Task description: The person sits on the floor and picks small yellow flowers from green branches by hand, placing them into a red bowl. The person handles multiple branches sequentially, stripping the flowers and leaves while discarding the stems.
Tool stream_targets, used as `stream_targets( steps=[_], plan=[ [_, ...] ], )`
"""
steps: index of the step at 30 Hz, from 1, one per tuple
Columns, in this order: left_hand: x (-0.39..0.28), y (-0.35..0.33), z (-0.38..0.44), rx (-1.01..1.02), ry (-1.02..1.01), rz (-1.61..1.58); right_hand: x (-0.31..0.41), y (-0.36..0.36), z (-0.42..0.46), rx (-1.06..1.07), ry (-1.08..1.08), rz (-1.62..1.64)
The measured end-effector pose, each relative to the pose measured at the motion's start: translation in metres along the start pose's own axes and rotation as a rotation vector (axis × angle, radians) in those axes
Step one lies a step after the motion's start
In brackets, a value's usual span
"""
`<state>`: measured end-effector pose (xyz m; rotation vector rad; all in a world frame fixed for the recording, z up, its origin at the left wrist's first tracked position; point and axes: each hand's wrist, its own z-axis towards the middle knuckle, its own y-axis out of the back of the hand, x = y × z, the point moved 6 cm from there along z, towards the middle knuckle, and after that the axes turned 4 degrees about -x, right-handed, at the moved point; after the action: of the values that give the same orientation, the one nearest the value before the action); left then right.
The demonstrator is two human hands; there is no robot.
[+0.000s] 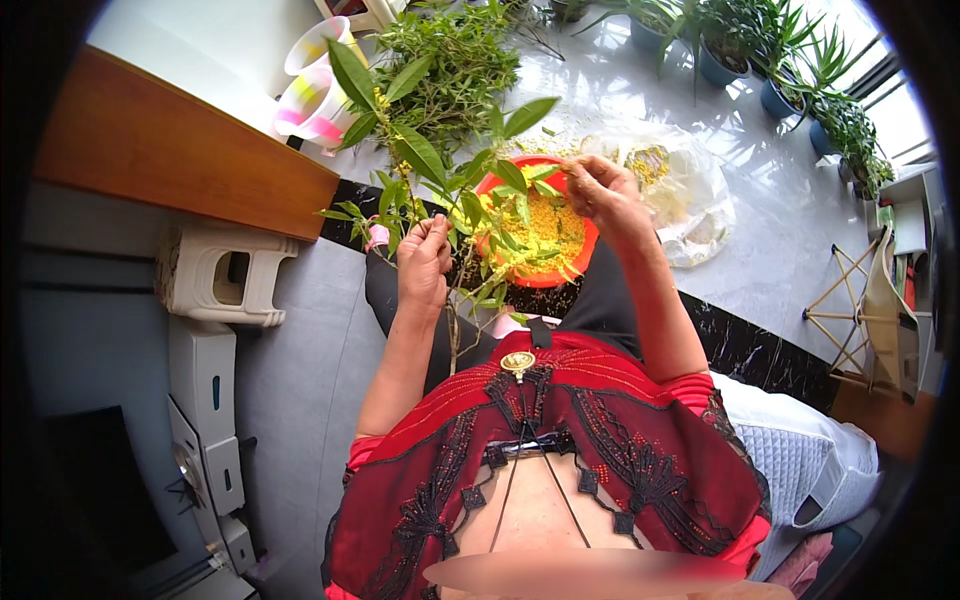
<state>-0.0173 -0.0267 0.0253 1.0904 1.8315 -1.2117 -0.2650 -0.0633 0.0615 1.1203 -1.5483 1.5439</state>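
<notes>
My left hand (424,259) is closed around a stem of a leafy branch (424,154) that bears small yellow flowers along its twigs. The lower bare stems (453,334) of the branch reach down over my lap. My right hand (611,199) is raised above the right rim of an orange-red basin (591,251), thumb and fingertips drawn together near a leaf. Whether something small is pinched there is too fine to tell. Many loose yellow blossoms (551,229) with some green leaves among them lie in the basin. Part of the basin is hidden behind the branch.
A pile of cut leafy branches (450,75) lies on the floor ahead. Right of the basin is a clear plastic bag (694,195) with yellow matter. Two plastic buckets (319,105), a stool (225,274), potted plants (724,60) and a folding chair (885,315) stand around.
</notes>
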Motion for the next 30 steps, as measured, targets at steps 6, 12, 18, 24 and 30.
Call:
stream_targets(
  steps=[6,12,18,24,30],
  plan=[
    [0.006,-0.010,-0.004,0.020,0.017,0.011,-0.012,-0.022,0.017,0.059,-0.101,0.104],
    [0.007,-0.016,-0.006,0.050,0.033,0.036,-0.011,-0.023,0.021,0.101,-0.067,0.057],
    [0.007,-0.020,-0.007,0.066,0.045,0.042,-0.014,-0.019,0.028,0.135,-0.017,0.032],
    [-0.006,-0.004,0.001,-0.027,-0.033,-0.015,0.000,0.006,0.021,-0.041,0.053,-0.231],
    [-0.044,0.030,0.011,-0.219,-0.183,-0.068,0.049,0.029,0.000,-0.323,0.323,-0.411]
  ],
)
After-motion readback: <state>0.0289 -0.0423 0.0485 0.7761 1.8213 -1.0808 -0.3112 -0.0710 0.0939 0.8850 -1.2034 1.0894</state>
